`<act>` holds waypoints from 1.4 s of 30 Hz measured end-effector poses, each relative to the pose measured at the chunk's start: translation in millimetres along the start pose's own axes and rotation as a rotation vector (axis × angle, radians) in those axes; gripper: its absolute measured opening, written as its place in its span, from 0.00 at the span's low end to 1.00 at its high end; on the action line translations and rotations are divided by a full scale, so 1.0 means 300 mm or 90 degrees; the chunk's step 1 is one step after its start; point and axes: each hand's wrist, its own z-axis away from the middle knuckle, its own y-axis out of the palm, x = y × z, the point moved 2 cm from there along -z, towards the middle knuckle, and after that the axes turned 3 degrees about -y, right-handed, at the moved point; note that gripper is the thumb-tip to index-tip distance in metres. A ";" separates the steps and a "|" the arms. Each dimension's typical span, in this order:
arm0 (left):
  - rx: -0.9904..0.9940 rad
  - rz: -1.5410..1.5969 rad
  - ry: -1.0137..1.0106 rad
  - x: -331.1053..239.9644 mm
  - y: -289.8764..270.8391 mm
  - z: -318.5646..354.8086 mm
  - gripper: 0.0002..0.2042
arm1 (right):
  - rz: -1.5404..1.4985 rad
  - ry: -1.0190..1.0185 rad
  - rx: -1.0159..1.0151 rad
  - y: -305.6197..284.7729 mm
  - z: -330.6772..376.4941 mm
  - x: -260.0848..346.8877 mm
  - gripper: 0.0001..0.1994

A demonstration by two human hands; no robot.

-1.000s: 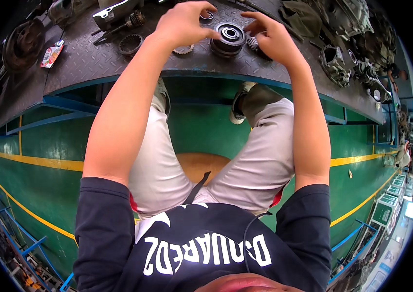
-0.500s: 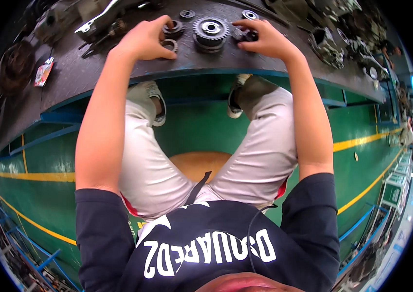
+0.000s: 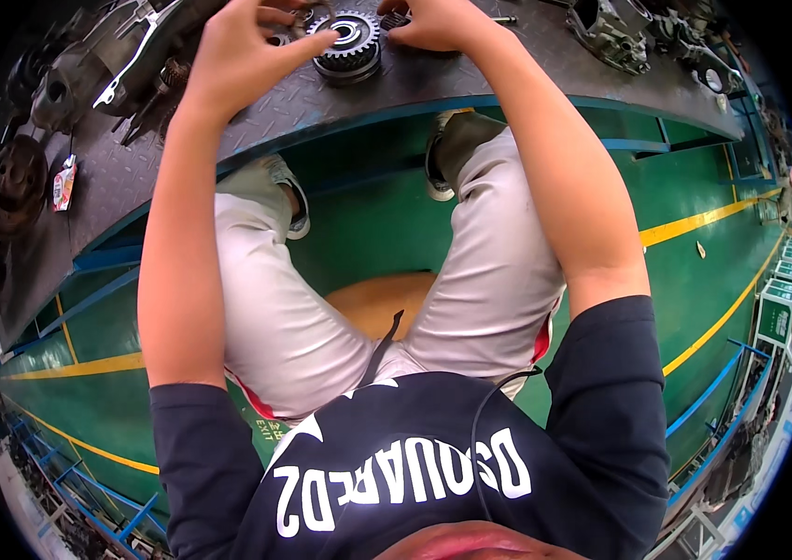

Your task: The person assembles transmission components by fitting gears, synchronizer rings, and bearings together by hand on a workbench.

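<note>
A toothed metal gear (image 3: 348, 35) lies on a stack of dark rings on the steel bench, between my two hands. My left hand (image 3: 245, 56) is at its left, fingers curled and thumb stretched toward the gear's rim. A thin brownish metal ring (image 3: 314, 15) shows between those fingers and the thumb, partly cut off by the picture's upper edge. On the gear's other side, my right hand (image 3: 438, 22) has its thumb and fingers closed on a small dark gear (image 3: 394, 20), mostly hidden by the hand. Another small ring (image 3: 278, 39) lies under my left hand.
The patterned steel bench (image 3: 442, 77) has a blue front edge. Metal housings (image 3: 612, 35) stand at the right, a toothed shaft (image 3: 172, 75) and a casting (image 3: 64, 89) at the left. A round rusty part (image 3: 15, 187) and a small colourful packet (image 3: 63, 183) lie far left.
The view has shifted, so the bench parts sit higher and further left. My left thumb has come closer to the large gear, and a brownish ring now shows raised in that hand.
</note>
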 end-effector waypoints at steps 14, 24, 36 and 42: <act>0.027 -0.161 0.092 0.103 0.056 -0.030 0.23 | -0.033 -0.020 -0.017 -0.018 0.026 -0.033 0.16; -0.044 -0.181 0.085 0.064 -0.021 -0.038 0.23 | 0.006 0.049 -0.045 -0.079 0.040 0.060 0.14; 0.044 -0.409 -0.175 0.207 -0.064 0.033 0.21 | -0.155 0.089 0.120 -0.028 0.182 -0.177 0.36; -0.064 -0.435 0.022 0.331 -0.025 0.097 0.14 | -0.111 0.038 0.141 0.002 0.162 -0.156 0.35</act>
